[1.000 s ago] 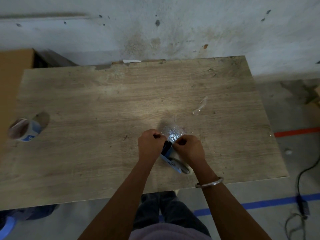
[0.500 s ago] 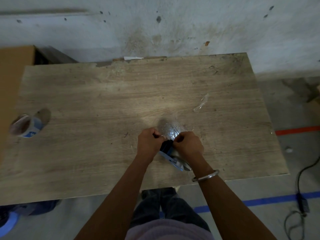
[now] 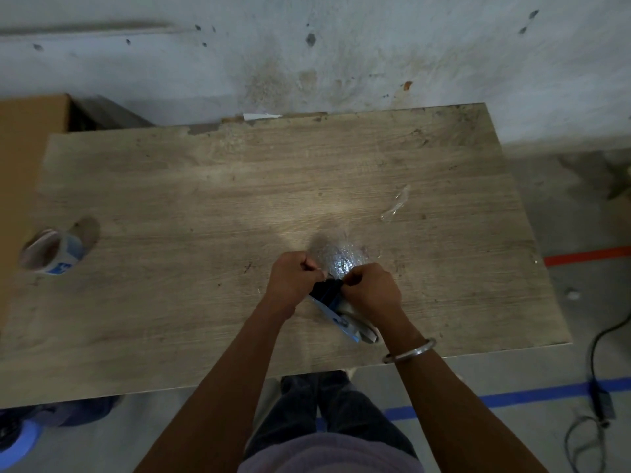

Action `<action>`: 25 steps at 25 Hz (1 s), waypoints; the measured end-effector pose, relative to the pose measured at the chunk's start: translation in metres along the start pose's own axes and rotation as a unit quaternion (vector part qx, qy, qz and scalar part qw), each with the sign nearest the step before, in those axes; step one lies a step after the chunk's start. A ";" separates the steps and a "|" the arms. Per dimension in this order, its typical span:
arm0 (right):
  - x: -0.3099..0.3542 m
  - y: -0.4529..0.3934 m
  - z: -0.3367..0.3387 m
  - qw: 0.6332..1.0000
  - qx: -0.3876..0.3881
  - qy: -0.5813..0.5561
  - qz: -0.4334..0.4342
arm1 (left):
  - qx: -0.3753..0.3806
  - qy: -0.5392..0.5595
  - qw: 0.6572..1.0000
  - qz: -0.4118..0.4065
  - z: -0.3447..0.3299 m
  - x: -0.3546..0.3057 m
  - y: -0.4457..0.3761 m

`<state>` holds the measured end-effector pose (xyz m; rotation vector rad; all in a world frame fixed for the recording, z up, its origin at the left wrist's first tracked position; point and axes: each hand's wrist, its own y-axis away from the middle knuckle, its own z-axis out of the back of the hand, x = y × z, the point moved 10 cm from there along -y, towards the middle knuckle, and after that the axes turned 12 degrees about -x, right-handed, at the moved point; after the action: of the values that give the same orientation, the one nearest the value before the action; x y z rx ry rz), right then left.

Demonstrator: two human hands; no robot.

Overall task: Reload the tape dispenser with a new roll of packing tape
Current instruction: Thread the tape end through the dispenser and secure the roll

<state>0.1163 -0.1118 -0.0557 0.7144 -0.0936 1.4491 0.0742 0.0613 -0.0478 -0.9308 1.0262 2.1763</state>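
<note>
In the head view a worn wood-grain table [image 3: 211,206] stands against a stained, pale wall [image 3: 341,52], on a grey floor [image 3: 587,302] marked with a blue tape line [image 3: 512,401] and a red one [image 3: 587,256]; a brown cardboard box [image 3: 24,131] sits beyond the table's left side and a dark cable [image 3: 596,387] trails at right. The tape dispenser [image 3: 336,307] lies on the near half of the table, right of centre, its long axis slanting from far-left to near-right, the near end toward the table edge. It looks blue and black, with a pale part at the near end. The left hand [image 3: 293,279] and right hand [image 3: 370,290] are both clenched on its far end, beside a shiny patch of clear film [image 3: 343,259]. A tape roll [image 3: 51,256] with a blue label lies far left; a clear scrap [image 3: 396,204] lies farther right.
</note>
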 end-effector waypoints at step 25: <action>-0.018 0.007 -0.018 0.945 0.084 -0.284 -0.139 | -0.043 0.174 0.972 0.151 0.000 0.030 -0.002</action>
<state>0.1004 -0.1184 -0.0760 1.2223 -0.3038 0.9556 0.0577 0.0679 -0.0724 -1.3037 1.3199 2.3698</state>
